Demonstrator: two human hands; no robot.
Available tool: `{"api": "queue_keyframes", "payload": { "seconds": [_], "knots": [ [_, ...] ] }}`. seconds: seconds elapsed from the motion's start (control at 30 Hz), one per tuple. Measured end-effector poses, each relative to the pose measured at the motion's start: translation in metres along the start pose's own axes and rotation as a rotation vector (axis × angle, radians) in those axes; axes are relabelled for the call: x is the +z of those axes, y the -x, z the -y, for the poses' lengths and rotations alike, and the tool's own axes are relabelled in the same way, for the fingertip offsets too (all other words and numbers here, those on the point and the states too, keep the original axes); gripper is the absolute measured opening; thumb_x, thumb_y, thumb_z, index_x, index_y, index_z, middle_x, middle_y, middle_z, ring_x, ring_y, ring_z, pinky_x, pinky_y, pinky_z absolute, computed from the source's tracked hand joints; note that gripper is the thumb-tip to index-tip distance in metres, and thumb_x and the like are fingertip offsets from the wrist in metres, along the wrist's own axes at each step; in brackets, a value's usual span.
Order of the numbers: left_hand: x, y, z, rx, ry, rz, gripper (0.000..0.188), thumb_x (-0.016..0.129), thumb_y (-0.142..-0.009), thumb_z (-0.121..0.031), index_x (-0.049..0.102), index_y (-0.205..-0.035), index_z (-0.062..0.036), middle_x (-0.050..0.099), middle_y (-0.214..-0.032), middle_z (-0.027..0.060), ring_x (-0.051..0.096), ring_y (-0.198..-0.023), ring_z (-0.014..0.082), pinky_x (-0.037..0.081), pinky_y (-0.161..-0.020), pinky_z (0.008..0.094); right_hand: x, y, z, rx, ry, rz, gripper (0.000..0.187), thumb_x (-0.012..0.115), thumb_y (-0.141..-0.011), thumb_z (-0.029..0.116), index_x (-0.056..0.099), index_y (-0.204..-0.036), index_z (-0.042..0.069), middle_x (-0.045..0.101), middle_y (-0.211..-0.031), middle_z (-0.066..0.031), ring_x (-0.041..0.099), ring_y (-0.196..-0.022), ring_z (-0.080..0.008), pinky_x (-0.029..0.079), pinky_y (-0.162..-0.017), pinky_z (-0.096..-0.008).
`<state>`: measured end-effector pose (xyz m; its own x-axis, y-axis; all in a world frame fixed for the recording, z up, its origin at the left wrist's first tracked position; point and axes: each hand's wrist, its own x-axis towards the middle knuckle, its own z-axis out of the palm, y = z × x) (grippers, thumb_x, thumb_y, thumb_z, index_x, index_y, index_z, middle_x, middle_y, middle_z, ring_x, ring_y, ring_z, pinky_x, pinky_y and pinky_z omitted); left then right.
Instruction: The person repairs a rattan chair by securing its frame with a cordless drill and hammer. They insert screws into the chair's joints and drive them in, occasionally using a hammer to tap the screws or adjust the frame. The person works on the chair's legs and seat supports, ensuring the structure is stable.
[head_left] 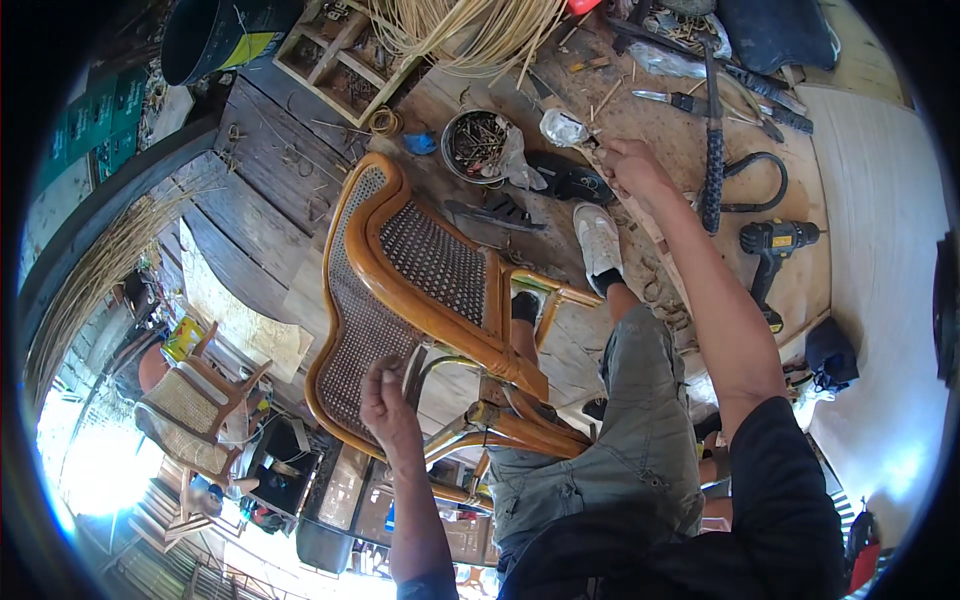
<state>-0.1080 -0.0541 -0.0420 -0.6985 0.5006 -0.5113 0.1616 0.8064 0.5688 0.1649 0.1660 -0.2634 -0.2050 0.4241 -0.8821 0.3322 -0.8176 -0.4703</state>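
Observation:
A rattan chair with woven cane panels and a brown bent frame lies tilted in front of my legs. My left hand is closed beside its lower woven panel. A thin greyish strip shows next to those fingers; whether they grip it, I cannot tell. Out to the right, my right hand has its fingers drawn together over the edge of the wooden work surface. Anything within them is hidden. Just beyond them is a crumpled whitish plastic wrap.
On the work surface lie a yellow-black cordless drill and a long black-handled tool. A bowl of small scraps, a sandal, a divided wooden box and a cane bundle sit ahead. Another chair stands left.

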Motion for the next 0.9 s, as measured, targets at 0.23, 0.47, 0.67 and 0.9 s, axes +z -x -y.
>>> {"api": "queue_keyframes", "payload": {
  "seconds": [0.23,0.47,0.67,0.9],
  "knots": [
    [-0.004,0.026,0.066,-0.178,-0.125,0.206,0.025,0.047,-0.091,-0.012,0.057,-0.106,0.0053,0.061,-0.096,0.0096,0.058,-0.085,0.0147,0.046,-0.08,0.0276,-0.013,-0.014,-0.026,-0.301,0.188,-0.135,0.016,0.052,-0.087,0.015,0.056,-0.078,0.003,0.051,-0.063,-0.002,0.045,-0.052,-0.0111,0.036,-0.049,-0.0259],
    [0.004,0.013,0.047,-0.402,-0.155,0.552,0.036,0.048,-0.093,-0.03,0.062,-0.09,0.003,0.062,-0.074,0.0056,0.055,-0.068,0.0112,0.045,-0.065,0.0266,-0.019,-0.018,-0.034,-0.225,0.304,-0.195,0.024,0.051,-0.088,0.022,0.059,-0.087,-0.001,0.058,-0.07,-0.0088,0.056,-0.065,-0.017,0.044,-0.062,-0.0311],
    [0.013,0.008,0.041,-0.455,-0.042,0.728,0.032,0.058,-0.09,-0.031,0.062,-0.083,0.0005,0.051,-0.063,-0.002,0.043,-0.055,0.0049,0.038,-0.051,0.0216,-0.019,-0.01,-0.051,-0.397,0.396,-0.245,0.028,0.055,-0.089,0.026,0.062,-0.1,0.002,0.06,-0.075,-0.0056,0.056,-0.071,-0.0114,0.044,-0.066,-0.0245],
    [0.01,0.0,0.057,-0.808,0.036,0.831,0.036,0.065,-0.084,-0.035,0.061,-0.088,0.0007,0.051,-0.056,-0.0036,0.041,-0.041,0.0021,0.032,-0.036,0.0163,-0.003,0.062,-0.064,-0.453,0.091,-0.099,0.022,0.056,-0.09,0.021,0.062,-0.101,0.003,0.059,-0.077,-0.0007,0.054,-0.072,-0.0057,0.044,-0.065,-0.0223]
  ]
}}
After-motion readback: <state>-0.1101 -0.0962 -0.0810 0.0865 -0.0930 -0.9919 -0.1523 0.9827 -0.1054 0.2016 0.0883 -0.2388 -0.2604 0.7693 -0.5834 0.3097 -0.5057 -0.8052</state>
